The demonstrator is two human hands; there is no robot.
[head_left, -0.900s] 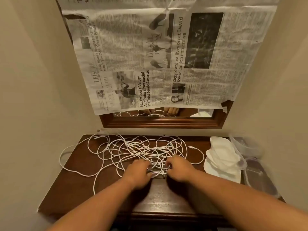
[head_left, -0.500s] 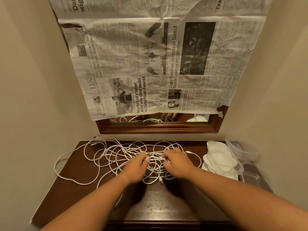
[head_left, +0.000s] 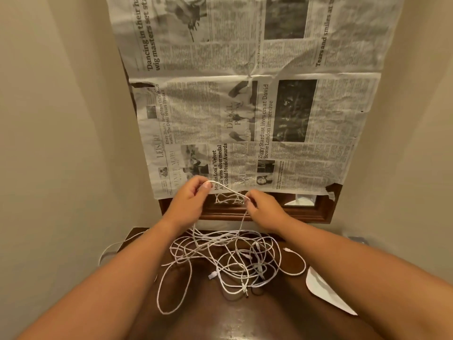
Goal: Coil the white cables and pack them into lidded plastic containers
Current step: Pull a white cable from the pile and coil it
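At nine o'clock of the tangle, one loop of the white cables (head_left: 230,260) droops over the left edge of the dark wooden table (head_left: 220,320), close to the cream wall. The rest lies in a loose, knotted heap on the middle of the tabletop, with a white plug (head_left: 212,275) showing at the heap's seven o'clock and a second plug tip (head_left: 245,293) at its six o'clock.

Above the heap, at its twelve o'clock, both hands hold one strand in the air. The left hand (head_left: 188,202) has thumb and curled fingers pressed together on the strand at its upper end. From there the strand runs down toward four o'clock to the right hand (head_left: 266,209), whose fingertips pinch it too. Below the hands the strand falls back into the heap.

Behind the hands, a brown wooden mirror frame (head_left: 306,213) is fixed to the wall, with sheets of newspaper (head_left: 245,119) covering most of the glass.

At the heap's four o'clock, a flat white lid (head_left: 326,293) lies on the table — partly hidden by the right forearm. At two o'clock a bit of clear plastic (head_left: 356,240) peeks out; what it belongs to cannot be told.
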